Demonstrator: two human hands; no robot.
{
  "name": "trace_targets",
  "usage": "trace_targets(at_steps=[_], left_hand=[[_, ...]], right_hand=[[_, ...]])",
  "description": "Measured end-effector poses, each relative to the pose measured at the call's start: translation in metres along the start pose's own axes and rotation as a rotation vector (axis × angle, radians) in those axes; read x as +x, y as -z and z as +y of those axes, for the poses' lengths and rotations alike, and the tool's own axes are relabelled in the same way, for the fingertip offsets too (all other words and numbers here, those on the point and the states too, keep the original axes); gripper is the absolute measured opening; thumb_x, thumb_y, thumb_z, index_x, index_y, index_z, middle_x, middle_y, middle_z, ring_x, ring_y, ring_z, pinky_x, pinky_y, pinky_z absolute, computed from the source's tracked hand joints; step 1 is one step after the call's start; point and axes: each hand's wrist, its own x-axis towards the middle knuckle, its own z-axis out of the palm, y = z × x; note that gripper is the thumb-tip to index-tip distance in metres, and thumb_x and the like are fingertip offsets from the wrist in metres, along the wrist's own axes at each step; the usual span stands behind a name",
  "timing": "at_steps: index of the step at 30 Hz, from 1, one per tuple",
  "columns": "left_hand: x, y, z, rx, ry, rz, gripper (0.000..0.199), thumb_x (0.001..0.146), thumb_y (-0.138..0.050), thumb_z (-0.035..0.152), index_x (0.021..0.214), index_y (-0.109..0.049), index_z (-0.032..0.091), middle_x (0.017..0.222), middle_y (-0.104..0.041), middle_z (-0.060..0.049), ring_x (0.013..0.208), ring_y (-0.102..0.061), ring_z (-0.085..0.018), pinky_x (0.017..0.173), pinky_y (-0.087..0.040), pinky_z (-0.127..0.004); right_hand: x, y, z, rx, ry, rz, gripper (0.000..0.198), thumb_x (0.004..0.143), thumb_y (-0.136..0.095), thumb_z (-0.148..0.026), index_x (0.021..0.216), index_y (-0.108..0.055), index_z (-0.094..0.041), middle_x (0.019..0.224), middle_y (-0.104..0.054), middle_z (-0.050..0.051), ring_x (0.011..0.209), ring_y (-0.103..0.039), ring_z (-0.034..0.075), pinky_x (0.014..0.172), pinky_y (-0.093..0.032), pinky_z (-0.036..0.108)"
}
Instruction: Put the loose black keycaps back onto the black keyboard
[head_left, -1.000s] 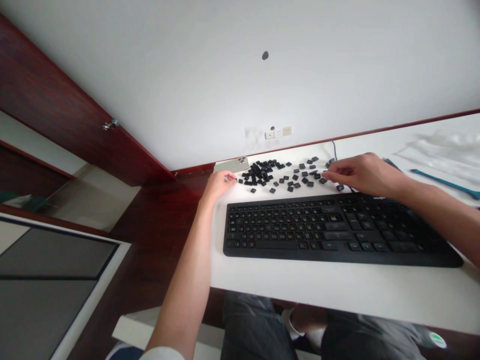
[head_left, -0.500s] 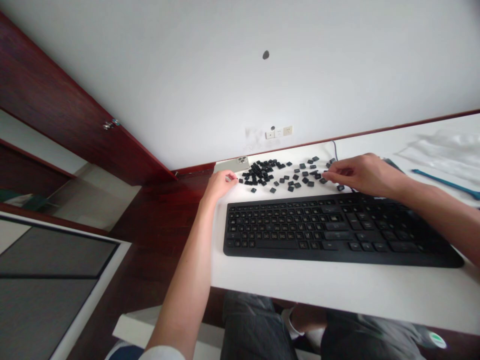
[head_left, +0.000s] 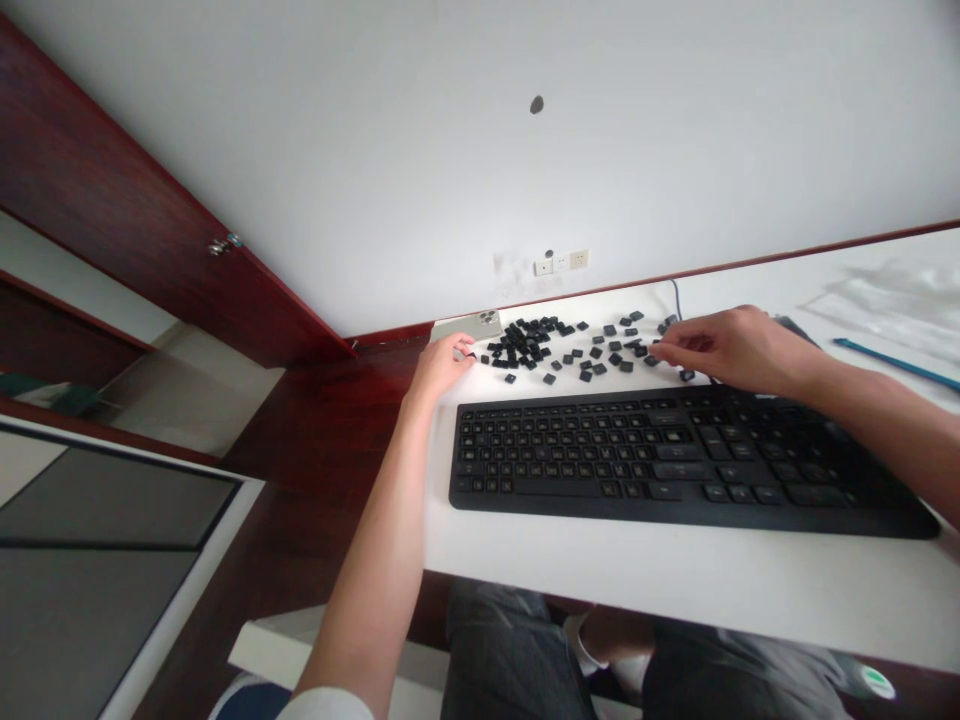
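Observation:
Many loose black keycaps (head_left: 521,342) lie behind a black keyboard (head_left: 555,487), heaped at left and scattered toward the right. My left hand (head_left: 442,365) is at the table's left edge, thumb and fingers pinching a small dark keycap (head_left: 471,357). My right hand (head_left: 731,345) hovers over the keyboard's back edge, its bent fingers drawn together among the right-hand keycaps. Whatever its fingertips hold is hidden. Much of the keyboard shows bare key sockets, while larger keys such as the space bar (head_left: 556,487) are in place.
A pale phone (head_left: 466,326) lies behind the keycap heap. The keyboard's cable (head_left: 677,298) runs back to the wall. At right are a blue stick-like tool (head_left: 896,362) and a crumpled clear plastic bag (head_left: 896,300). Wall sockets (head_left: 561,263) sit above the table's back edge.
The view has shifted slightly. My left thumb and fingers have shifted a little, with a dark keycap showing at their tips. My right hand stays almost in place by the right-hand keycaps.

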Motion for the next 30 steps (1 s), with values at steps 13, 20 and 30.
trace_targets(at_steps=[13, 20, 30], left_hand=[[-0.003, 0.011, 0.002, 0.026, -0.022, -0.021, 0.042, 0.084, -0.076, 0.025, 0.125, -0.078, 0.028, 0.118, -0.080, -0.004, 0.086, -0.073, -0.020, 0.088, -0.054, -0.033], [-0.004, 0.010, 0.005, 0.067, -0.042, 0.000, 0.032, 0.087, -0.068, 0.020, 0.116, -0.080, 0.027, 0.112, -0.081, -0.004, 0.084, -0.071, -0.020, 0.086, -0.053, -0.032], [-0.002, 0.003, -0.001, 0.016, -0.007, -0.033, 0.033, 0.080, -0.083, 0.034, 0.112, -0.081, 0.026, 0.110, -0.081, -0.004, 0.085, -0.070, -0.020, 0.084, -0.052, -0.031]], right_hand=[[0.000, 0.002, -0.003, 0.014, 0.003, -0.006, 0.052, 0.091, -0.055, -0.073, 0.074, -0.069, -0.025, 0.064, -0.067, 0.007, 0.060, -0.056, 0.022, 0.064, -0.040, 0.042], [0.000, 0.002, 0.000, 0.019, 0.020, -0.007, 0.052, 0.091, -0.057, -0.073, 0.073, -0.069, -0.025, 0.063, -0.067, 0.006, 0.060, -0.057, 0.022, 0.063, -0.041, 0.041], [0.000, 0.001, 0.002, 0.013, 0.012, 0.009, 0.054, 0.091, -0.056, -0.075, 0.081, -0.074, -0.026, 0.072, -0.073, 0.009, 0.064, -0.060, 0.023, 0.064, -0.041, 0.041]])
